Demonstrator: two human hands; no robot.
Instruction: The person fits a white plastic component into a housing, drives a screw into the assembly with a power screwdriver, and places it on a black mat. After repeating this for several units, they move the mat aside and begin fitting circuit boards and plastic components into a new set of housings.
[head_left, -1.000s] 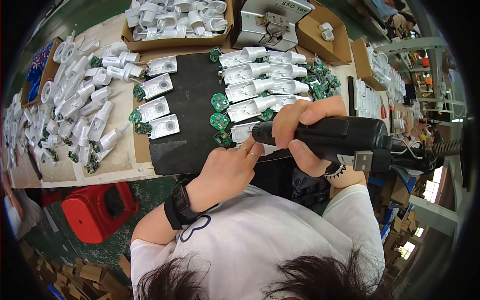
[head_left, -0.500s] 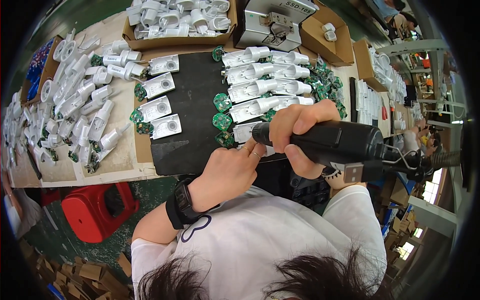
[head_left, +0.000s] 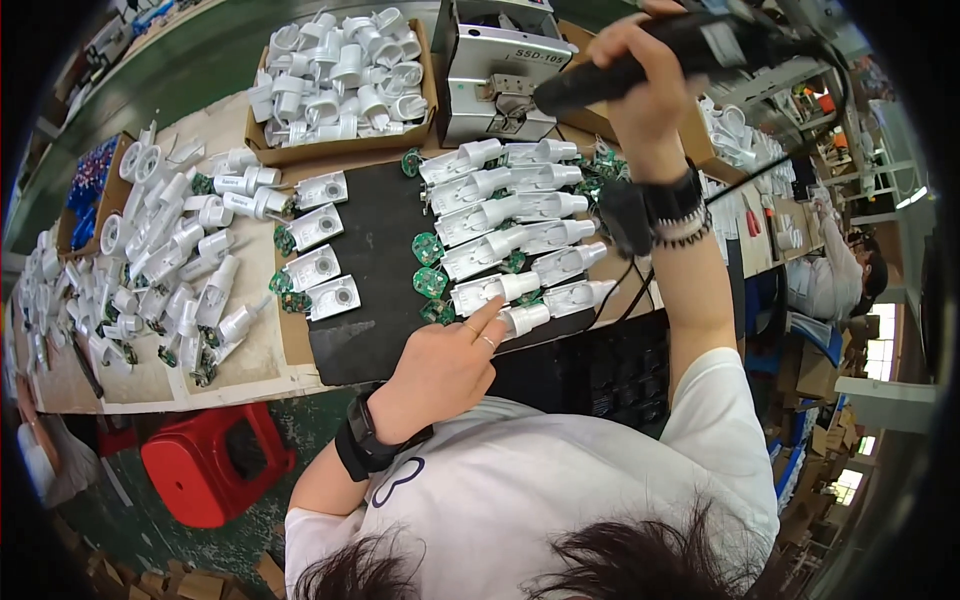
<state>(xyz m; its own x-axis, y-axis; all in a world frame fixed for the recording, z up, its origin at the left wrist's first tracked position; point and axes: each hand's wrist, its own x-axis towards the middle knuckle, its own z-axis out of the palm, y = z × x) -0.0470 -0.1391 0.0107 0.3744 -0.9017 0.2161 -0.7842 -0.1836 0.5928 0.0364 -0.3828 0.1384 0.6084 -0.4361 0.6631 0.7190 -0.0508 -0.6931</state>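
My left hand lies at the near edge of the black mat. Two of its fingers stretch out and their tips rest on a white plastic housing; its thumb is hidden. Raised at the back right, my right hand is wrapped round a black electric screwdriver. The screwdriver's tip is beside the metal pick-up block of a silver screw feeder. White housings with green circuit boards lie in rows on the mat. Several shorter white pieces line its left side.
A cardboard box of white plastic parts stands behind the mat. Loose white parts cover the table's left end, near a box of blue parts. The screwdriver's cable hangs at the right. A red stool stands on the floor.
My right hand has lifted the screwdriver off the near housing and carried it up and away to the screw feeder. My left hand stays by the near housings.
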